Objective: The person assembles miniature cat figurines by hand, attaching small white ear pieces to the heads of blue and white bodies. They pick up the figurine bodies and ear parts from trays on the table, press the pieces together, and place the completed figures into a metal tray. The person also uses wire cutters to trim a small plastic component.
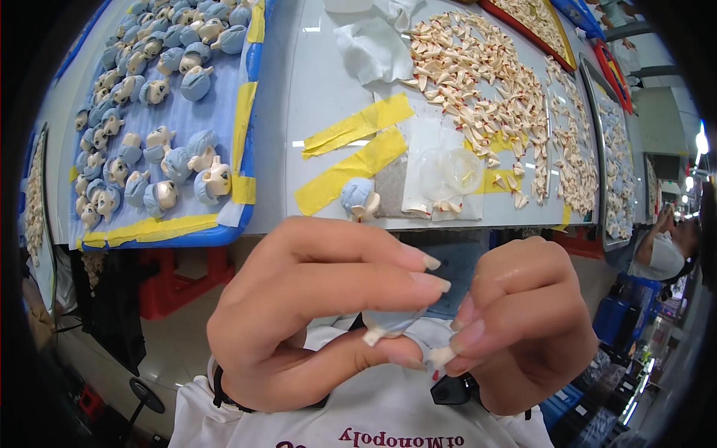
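Observation:
Close to my chest, my left hand (299,306) is closed round a small doll head (393,322) with pale blue hair, mostly covered by the fingers; a cream nub sticks out by the thumb. My right hand (534,321) pinches a small cream piece (441,357) with a red tip, just beside the left thumb. Whether the piece touches the head cannot be made out. Beyond my hands, at the table's near edge, lies another blue-haired doll head (357,197). A clear round dish (457,170) stands to its right.
A blue tray (251,127) of many doll heads stands at the left. Cream red-tipped pieces (478,71) are heaped across the table's right side. Yellow tape strips (358,123) and a white cloth (371,51) lie between. Another person (661,250) is at the far right.

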Tool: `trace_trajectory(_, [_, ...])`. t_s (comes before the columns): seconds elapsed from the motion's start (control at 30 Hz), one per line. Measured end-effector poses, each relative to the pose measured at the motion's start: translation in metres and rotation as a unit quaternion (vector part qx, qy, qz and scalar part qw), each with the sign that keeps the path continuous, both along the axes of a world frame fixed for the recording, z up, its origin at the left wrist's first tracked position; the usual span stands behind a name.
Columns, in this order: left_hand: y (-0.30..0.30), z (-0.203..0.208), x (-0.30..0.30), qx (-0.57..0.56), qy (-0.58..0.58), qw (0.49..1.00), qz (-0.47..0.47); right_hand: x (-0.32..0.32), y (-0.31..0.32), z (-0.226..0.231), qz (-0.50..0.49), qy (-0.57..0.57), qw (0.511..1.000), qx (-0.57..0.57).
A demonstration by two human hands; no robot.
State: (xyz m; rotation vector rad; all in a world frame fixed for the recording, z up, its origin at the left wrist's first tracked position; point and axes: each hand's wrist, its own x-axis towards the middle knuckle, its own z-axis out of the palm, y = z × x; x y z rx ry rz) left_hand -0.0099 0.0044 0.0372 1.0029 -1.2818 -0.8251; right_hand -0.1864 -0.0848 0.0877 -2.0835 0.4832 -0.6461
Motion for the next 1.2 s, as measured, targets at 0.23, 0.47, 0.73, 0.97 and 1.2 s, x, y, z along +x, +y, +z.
trace_trajectory(0.23, [0.002,0.005,-0.003,-0.023,-0.099,0.993,0.058,0.012,0.01,-0.008,-0.064,-0.013,0.992,-0.105])
trace_trajectory(0.47, [0.003,0.01,-0.004,-0.011,-0.096,0.994,0.06,0.01,0.012,-0.008,-0.083,-0.003,0.975,-0.208])
trace_trajectory(0.73, [-0.002,0.005,-0.006,0.007,-0.061,0.998,0.022,0.006,-0.002,-0.025,-0.029,-0.065,0.984,-0.162])
trace_trajectory(0.97, [-0.004,0.001,-0.01,-0.007,-0.103,0.993,0.051,0.009,0.002,-0.019,-0.063,-0.035,0.995,-0.065])
trace_trajectory(1.2, [-0.001,-0.003,-0.005,0.029,0.004,0.995,0.095,-0.037,-0.063,-0.009,-0.225,0.075,0.958,-0.159])
